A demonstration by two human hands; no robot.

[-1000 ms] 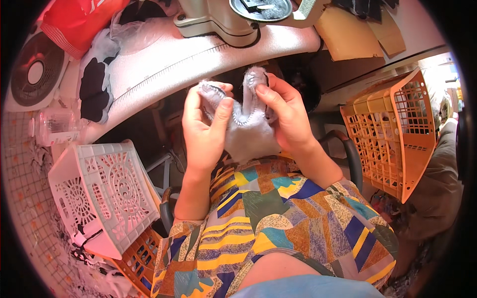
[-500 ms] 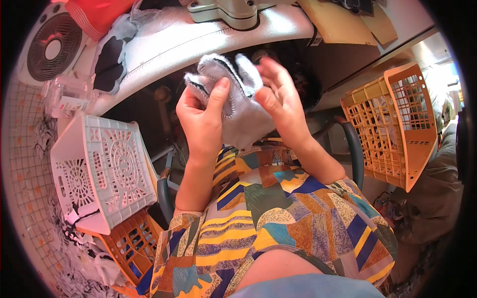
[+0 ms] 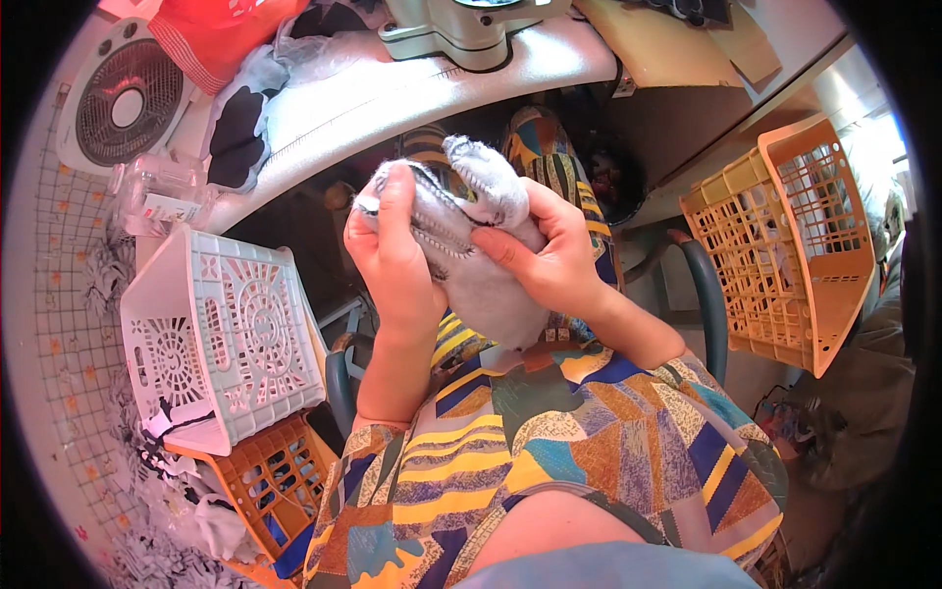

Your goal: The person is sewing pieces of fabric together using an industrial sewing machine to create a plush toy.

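Observation:
A pale grey, fuzzy piece of sewn fabric [image 3: 496,294] is held up over my lap, with dark-edged seams and a narrow flap sticking up at its top. My left hand [image 3: 392,255] is closed on its left edge, with the thumb lying along the top. On the other side my right hand [image 3: 559,255] pinches the fabric below the upright flap, thumb in front and fingers curled behind. The lower part of the fabric hangs loose between both wrists. Most of the left fingers are hidden behind it.
A white curved table [image 3: 324,118] carries a machine base [image 3: 446,44], a red bag [image 3: 211,39] and cardboard [image 3: 667,54]. A fan [image 3: 128,103] stands far left. A white basket [image 3: 260,334] sits above an orange one [image 3: 270,471]; another basket [image 3: 751,250] stands right. Scraps [image 3: 186,550] litter the left floor.
Both hands and the fabric have come lower. My right hand has gone from spread fingers beside the flap to a pinch on the fabric, and the flap now leans more to the right.

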